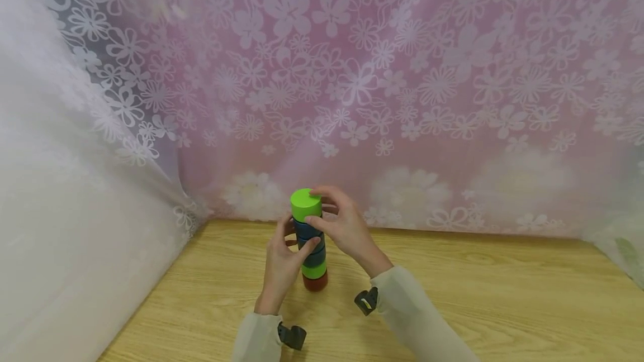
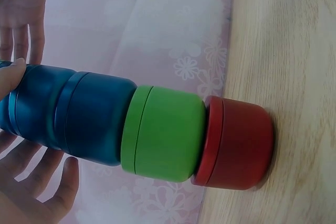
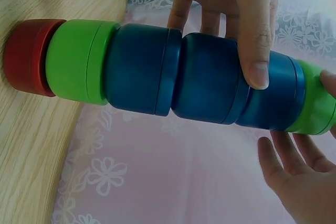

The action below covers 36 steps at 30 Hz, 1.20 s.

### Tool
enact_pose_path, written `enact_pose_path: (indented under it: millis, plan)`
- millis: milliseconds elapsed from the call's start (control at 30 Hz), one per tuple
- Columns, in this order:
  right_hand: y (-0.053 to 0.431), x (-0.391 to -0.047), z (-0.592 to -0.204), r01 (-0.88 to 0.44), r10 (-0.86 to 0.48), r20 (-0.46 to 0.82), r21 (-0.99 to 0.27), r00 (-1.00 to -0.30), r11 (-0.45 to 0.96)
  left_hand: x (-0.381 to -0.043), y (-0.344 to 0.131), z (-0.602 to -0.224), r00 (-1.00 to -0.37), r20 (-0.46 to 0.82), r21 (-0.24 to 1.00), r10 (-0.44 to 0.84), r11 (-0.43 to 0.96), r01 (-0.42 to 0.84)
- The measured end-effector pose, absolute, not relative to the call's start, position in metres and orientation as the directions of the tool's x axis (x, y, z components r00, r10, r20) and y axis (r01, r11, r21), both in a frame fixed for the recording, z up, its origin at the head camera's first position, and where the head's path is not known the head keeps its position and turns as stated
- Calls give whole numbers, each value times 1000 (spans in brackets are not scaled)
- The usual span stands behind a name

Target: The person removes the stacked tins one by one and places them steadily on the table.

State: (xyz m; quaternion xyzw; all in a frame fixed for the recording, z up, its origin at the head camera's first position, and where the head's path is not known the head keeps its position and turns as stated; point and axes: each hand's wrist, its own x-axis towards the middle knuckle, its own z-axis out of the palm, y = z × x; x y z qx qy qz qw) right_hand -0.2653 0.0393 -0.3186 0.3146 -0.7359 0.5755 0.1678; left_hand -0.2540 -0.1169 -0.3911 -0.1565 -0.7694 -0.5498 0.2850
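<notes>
A column of round lidded tins stands upright on the table: a red tin (image 1: 315, 284) at the bottom, a green tin (image 2: 165, 134) on it, then three blue tins (image 3: 205, 78), and another green tin (image 1: 306, 204) at the top. My left hand (image 1: 283, 263) holds the upper blue part of the column, thumb on the near side and fingers behind. With my right hand (image 1: 348, 227) I grip the top green tin between thumb and fingers. In the right wrist view that tin sits against the uppermost blue one. The column leans slightly between its levels.
The wood-grain table (image 1: 478, 300) extends to both sides of the column. Behind it hangs a pink flowered curtain (image 1: 402, 99), and a whitish sheet (image 1: 75, 183) drapes along the left edge. Both wrists carry small black camera mounts (image 1: 293, 337).
</notes>
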Motion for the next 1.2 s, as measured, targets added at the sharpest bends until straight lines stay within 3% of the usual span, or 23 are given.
enact_pose_path:
  millis: [433, 1200]
  plan:
    - [48, -263, -316, -703, -221, 673, -705, -706, 96, -254, -117, -389, -800, 596, 764, -67, 355, 539]
    - [78, -251, -316, -710, -208, 679, -678, -704, 190, -253, -119, -392, -789, 614, 739, -21, 367, 565]
